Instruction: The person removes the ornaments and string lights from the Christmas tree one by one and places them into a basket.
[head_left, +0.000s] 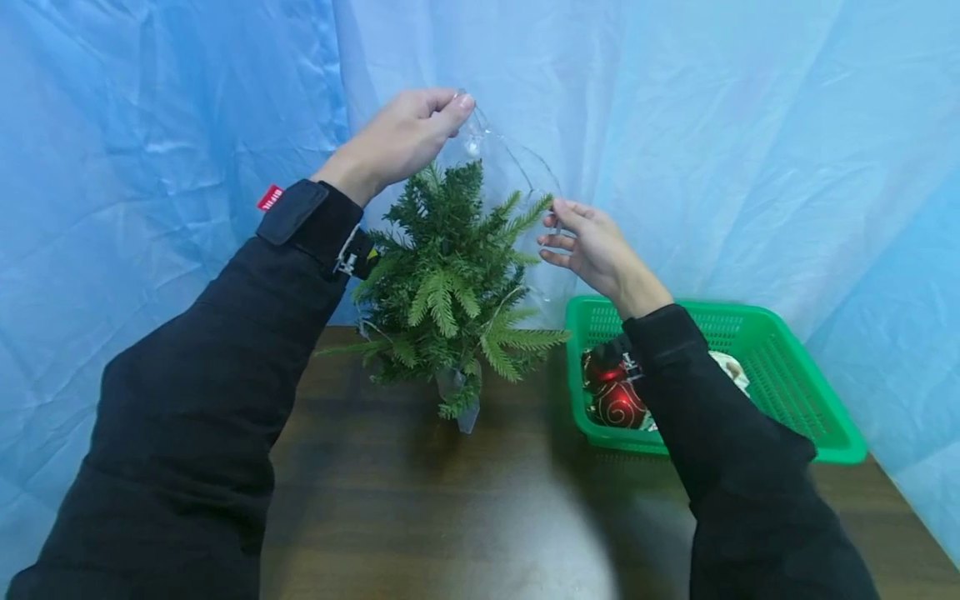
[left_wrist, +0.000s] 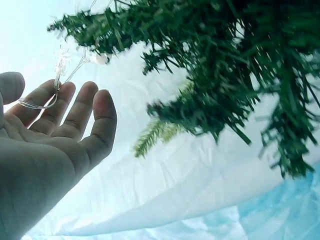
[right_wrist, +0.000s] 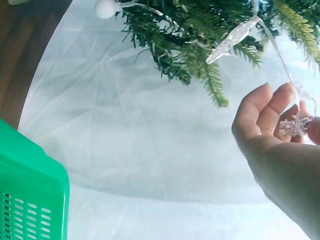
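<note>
A small green artificial Christmas tree stands on the table, with a clear-wired string of lights around and above it. Over the treetop, my left hand pinches the string between thumb and fingers. In the left wrist view, a clear ornament on the wire is by its fingertips. My right hand, right of the upper branches, pinches another stretch of the string. In the right wrist view a clear snowflake light lies at its thumb and fingers, and the wire leads up to a clear leaf-like piece.
A green plastic basket stands on the right of the brown wooden table, partly behind my right forearm. Red baubles and a whitish item lie in it. Light blue cloth hangs behind the table.
</note>
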